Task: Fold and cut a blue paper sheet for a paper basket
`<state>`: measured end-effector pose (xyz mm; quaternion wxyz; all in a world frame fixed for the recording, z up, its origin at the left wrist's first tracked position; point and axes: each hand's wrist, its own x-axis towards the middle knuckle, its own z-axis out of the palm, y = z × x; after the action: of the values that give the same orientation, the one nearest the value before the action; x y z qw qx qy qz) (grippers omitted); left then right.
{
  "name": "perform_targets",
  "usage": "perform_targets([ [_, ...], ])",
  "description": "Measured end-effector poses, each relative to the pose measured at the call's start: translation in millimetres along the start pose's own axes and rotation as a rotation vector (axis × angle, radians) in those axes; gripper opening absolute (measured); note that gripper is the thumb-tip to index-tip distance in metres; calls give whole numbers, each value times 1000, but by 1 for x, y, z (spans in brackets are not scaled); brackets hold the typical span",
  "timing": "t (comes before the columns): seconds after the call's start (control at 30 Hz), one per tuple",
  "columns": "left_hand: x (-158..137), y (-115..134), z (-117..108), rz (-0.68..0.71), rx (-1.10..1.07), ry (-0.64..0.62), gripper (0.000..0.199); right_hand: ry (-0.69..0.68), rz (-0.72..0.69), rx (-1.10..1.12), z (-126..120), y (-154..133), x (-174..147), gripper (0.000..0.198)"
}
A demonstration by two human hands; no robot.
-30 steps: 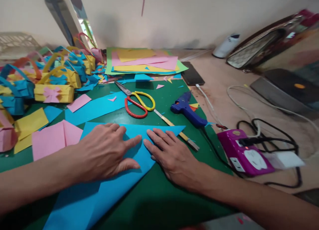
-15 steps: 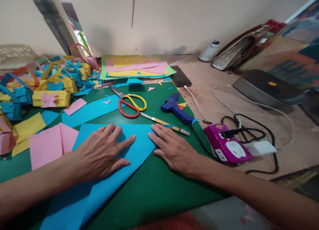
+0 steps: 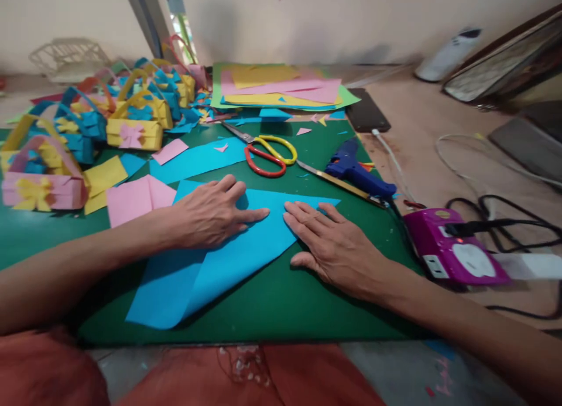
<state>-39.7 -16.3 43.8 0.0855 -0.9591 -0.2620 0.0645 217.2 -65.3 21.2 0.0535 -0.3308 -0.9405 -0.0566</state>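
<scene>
while the left hand (image 3: 215, 218) lies fingers-out on the blue sheet (image 3: 230, 259), at the near middle of the bench (image 3: 281, 312), and the right hand (image 3: 327, 242) spreads over its right part — neither gripping — the fold seems half made: flatter right, near edge rounded, apparently uncreased. paper baskets (image 3: 153, 137) stand assembled far left.
</scene>
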Motion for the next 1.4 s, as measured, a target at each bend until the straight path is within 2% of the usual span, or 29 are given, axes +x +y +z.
perform_targets([
  [0.3,-1,-9,8,22,27,59,41,-83,-215,132,4,-39,17,84],
  [0.43,0,-12,11,30,31,82,40,-144,-267,241,7,-57,23,88],
  [0.73,0,-17,14,57,28,105,40,-484,-345,601,-2,-91,41,86],
  [0.8,0,-17,14,49,30,99,40,-488,-358,661,2,-100,40,87],
  [0.9,0,-16,13,42,33,95,41,-421,-396,720,8,-110,40,81],
  [1.03,0,-15,12,58,33,101,41,-393,-435,715,0,-113,43,70],
  [1.17,-1,-15,14,74,25,127,40,-439,-370,640,-13,-100,38,75],
  [1.27,0,-15,16,76,16,147,40,-407,-227,569,-13,-81,24,85],
  [1.4,0,-14,17,81,-14,148,40,-330,20,340,-8,-46,-1,88],
])
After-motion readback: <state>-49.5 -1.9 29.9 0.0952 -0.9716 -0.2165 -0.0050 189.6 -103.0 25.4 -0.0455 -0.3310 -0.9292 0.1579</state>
